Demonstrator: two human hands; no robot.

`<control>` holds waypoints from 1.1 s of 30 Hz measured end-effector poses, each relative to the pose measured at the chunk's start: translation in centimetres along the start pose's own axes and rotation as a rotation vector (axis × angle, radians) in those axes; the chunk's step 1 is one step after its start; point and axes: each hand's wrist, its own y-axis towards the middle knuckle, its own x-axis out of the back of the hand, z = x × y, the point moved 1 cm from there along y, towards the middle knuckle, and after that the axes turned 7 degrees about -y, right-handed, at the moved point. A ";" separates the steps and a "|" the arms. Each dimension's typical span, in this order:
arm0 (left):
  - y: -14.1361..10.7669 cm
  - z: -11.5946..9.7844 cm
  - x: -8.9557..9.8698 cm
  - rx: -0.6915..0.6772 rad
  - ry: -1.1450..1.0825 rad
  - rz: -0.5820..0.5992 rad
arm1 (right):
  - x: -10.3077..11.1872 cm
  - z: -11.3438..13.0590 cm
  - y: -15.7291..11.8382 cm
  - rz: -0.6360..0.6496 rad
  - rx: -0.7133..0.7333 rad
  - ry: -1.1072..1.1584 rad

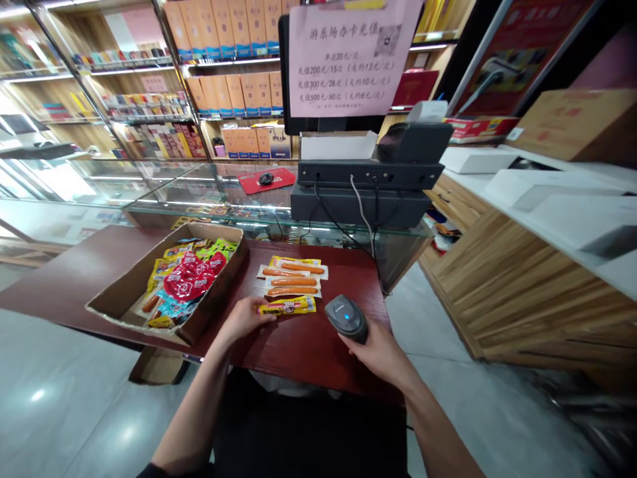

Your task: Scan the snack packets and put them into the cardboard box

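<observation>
My left hand [245,320] pinches the left end of a yellow sausage packet [293,305] at the near side of a row of packets. Just beyond it lie several clear-wrapped orange sausages [293,282] and another yellow packet [311,261]. To the right, my right hand [375,348] is wrapped round a grey barcode scanner [347,317] with a lit blue light, its head pointing toward the packets. An open cardboard box [134,282] stands left of my left hand, holding red, yellow, green and blue snack packets [192,275].
The dark red table [318,352] meets a glass counter [223,199] carrying a black mouse [266,178], a cash drawer [358,204] and a screen with a pink paper sign [348,60]. Cables [361,206] hang near the table's right back corner. A wooden cabinet [527,279] stands right.
</observation>
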 end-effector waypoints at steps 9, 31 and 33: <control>3.9 -2.4 2.0 0.011 -0.647 0.194 | 2.4 0.7 1.7 -0.055 0.192 0.009; 0.8 -4.3 9.2 -0.031 -0.774 -0.030 | 1.5 5.6 4.9 0.003 0.314 -0.067; -0.7 -3.4 12.8 -0.045 -0.804 -0.144 | 1.0 7.2 6.0 0.039 0.341 -0.080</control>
